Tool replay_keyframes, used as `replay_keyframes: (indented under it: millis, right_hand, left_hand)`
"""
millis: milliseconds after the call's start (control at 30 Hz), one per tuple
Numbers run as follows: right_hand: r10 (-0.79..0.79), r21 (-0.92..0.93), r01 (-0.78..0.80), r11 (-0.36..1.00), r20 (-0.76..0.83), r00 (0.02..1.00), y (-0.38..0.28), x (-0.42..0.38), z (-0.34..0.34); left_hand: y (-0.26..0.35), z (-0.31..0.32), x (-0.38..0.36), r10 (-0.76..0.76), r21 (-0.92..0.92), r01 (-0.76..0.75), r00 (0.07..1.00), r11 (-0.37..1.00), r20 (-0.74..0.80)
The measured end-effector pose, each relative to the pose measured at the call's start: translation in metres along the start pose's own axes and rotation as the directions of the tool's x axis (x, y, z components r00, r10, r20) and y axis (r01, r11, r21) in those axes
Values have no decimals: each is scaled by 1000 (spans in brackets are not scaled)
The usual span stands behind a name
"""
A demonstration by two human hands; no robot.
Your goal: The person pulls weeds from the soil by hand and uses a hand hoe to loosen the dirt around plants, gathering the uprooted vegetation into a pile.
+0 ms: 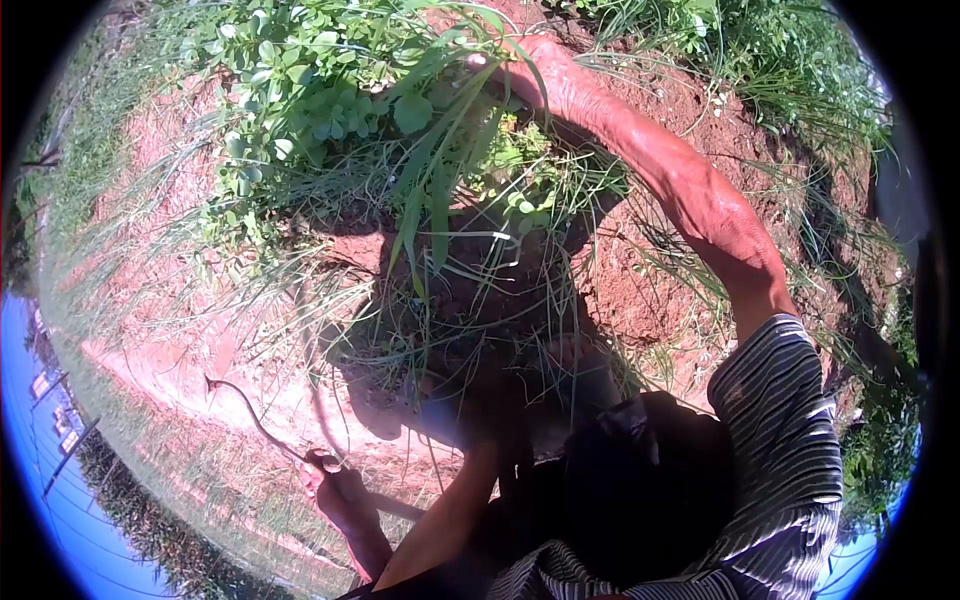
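My right hand (545,85) reaches forward at the top of the head view, fingers closed around a clump of long grass and leafy weeds (420,130) rooted in red soil. The arm's striped sleeve (785,430) shows at the right. My left hand (335,490) is low at the left, closed on the handle of a thin curved sickle (255,420). Its hooked tip points up and left over bare ground, well apart from the clump. Shadow covers the base of the clump.
Red, dry earth (170,330) with sparse grass spreads around the clump. Denser green weeds (790,80) grow at the top right. Sky and distant buildings (55,400) curve along the lower left edge.
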State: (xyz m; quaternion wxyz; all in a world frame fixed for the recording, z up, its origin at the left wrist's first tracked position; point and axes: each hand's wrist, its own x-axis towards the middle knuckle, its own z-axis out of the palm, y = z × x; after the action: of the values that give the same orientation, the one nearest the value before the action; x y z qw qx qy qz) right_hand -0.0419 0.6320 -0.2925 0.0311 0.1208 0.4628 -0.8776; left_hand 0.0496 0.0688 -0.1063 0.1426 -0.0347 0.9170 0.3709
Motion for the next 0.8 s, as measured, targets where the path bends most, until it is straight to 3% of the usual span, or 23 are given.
replay_keyframes:
  millis: [33,100,133,233,300,333,367,433,500,567,600,700,733,800]
  right_hand:
    - [-1,-2,1,1000,-100,995,-21,-18,-8]
    - [84,-235,-143,961,-244,966,-48,-49,-35]
    - [147,-354,-251,901,-295,944,-56,-60,-42]
    - [263,-658,-470,588,-394,881,-46,-74,-52]
    - [153,-854,-377,359,-345,926,-23,-71,-53]
    - [104,-882,-330,337,-313,944,-6,-64,-61]
    - [38,-948,-151,282,-146,989,3,-59,-56]
    - [-1,-992,-94,88,-94,996,11,-51,-38]
    - [128,-981,-125,145,-107,986,-12,-51,-5]
    - [205,-987,-116,113,-91,974,-16,-49,4]
    - [276,-990,-112,82,-86,957,-19,-49,8]
    - [52,-956,173,-238,165,985,15,-46,-2]
    - [149,-963,115,-245,80,986,20,-44,1]
    - [43,-897,278,-345,280,959,33,-44,1]
  left_hand:
    - [6,3,1,-5,-29,5,1000,1000,-6]
    - [18,9,3,-16,-88,14,1000,996,-18]
    - [14,6,8,73,6,-74,997,997,26]
    - [8,12,2,-164,-256,161,986,953,9]
    - [-2,9,4,-233,-439,224,972,870,35]
    - [-3,6,5,-283,-532,271,957,802,62]
    - [-5,3,6,-331,-617,313,939,722,89]
    - [0,0,7,-330,-589,317,940,743,90]
    - [4,1,7,-336,-585,326,937,743,95]
    - [2,1,7,-310,-626,333,939,705,150]
    - [7,8,4,-341,-647,305,937,699,73]
    - [14,13,4,-339,-654,328,934,682,115]
    - [31,21,3,-375,-652,339,923,678,90]
    - [30,20,2,-390,-643,357,916,678,97]
